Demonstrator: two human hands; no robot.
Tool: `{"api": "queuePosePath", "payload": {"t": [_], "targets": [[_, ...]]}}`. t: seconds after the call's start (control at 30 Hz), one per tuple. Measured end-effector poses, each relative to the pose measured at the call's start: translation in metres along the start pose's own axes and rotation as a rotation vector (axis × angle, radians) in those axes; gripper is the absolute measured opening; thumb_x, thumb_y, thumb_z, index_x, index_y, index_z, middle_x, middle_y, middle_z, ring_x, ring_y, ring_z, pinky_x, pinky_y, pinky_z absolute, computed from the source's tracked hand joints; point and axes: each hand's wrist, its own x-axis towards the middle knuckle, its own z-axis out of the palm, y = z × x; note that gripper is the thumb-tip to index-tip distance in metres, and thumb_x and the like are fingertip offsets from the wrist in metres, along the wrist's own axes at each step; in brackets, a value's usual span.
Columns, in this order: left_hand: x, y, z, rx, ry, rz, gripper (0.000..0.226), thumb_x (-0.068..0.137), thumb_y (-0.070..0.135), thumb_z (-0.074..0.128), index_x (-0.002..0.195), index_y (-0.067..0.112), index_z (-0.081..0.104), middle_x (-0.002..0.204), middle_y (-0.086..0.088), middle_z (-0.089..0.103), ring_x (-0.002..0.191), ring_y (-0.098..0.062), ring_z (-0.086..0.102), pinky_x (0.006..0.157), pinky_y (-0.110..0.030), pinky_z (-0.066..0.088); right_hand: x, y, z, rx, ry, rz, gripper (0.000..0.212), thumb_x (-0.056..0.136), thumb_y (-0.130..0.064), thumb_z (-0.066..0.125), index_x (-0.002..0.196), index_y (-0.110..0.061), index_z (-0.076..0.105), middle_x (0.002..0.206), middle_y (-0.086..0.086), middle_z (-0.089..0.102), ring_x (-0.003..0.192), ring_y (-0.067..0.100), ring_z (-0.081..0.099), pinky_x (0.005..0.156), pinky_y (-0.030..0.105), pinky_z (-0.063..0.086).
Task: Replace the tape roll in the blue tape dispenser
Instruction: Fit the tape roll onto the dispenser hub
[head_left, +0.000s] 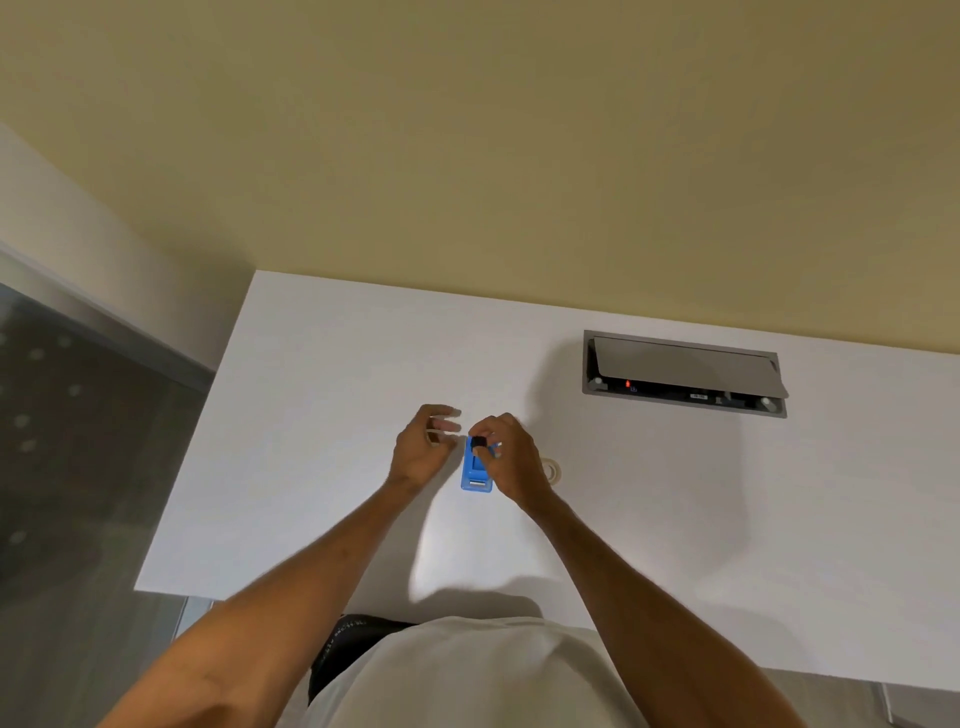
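Note:
The blue tape dispenser (475, 470) lies on the white desk (311, 441), between my two hands. My right hand (511, 457) pinches a small black core (478, 442) at the dispenser's far end. My left hand (423, 449) hovers just left of the dispenser, with a thin pale ring, seemingly a tape roll, held in its fingers (439, 431). A clear tape roll (551, 470) lies flat on the desk behind my right hand, partly hidden by it.
A grey cable box (683, 371) with its lid tilted up is set into the desk at the back right. A beige wall rises behind the desk. The desk's left edge drops to a dark floor (78, 441).

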Motion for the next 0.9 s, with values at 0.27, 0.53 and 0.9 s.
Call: {"api": "queuePosePath", "payload": {"t": [0.27, 0.53, 0.9], "targets": [[-0.015, 0.003, 0.007, -0.130, -0.154, 0.026, 0.031, 0.096, 0.003, 0.072, 0.127, 0.011, 0.070, 0.125, -0.011, 0.075, 0.120, -0.029, 0.073, 0.088, -0.019, 0.060, -0.011, -0.002, -0.002, 0.061, 0.121, -0.099, 0.021, 0.095, 0.001, 0.068, 0.114, 0.009, 0.071, 0.113, 0.023, 0.072, 0.103, 0.037, 0.070, 0.092, 0.048, 0.059], [-0.015, -0.011, 0.011, -0.129, -0.137, -0.024, 0.025, 0.103, 0.001, 0.063, 0.127, -0.003, 0.070, 0.125, -0.022, 0.075, 0.121, -0.039, 0.072, 0.112, -0.050, 0.058, -0.018, 0.002, -0.002, 0.105, 0.087, -0.129, 0.024, 0.091, 0.005, 0.073, 0.113, 0.014, 0.069, 0.116, 0.024, 0.073, 0.097, 0.038, 0.075, 0.092, 0.045, 0.063], [-0.005, -0.002, 0.021, -0.105, -0.094, -0.054, 0.025, 0.107, 0.006, 0.060, 0.127, -0.005, 0.071, 0.121, -0.027, 0.076, 0.117, -0.044, 0.074, 0.109, -0.053, 0.058, -0.014, 0.041, -0.030, -0.058, 0.121, 0.123, 0.032, 0.103, 0.006, 0.048, 0.129, -0.006, 0.064, 0.133, 0.008, 0.068, 0.121, 0.023, 0.067, 0.108, 0.034, 0.057]]}}
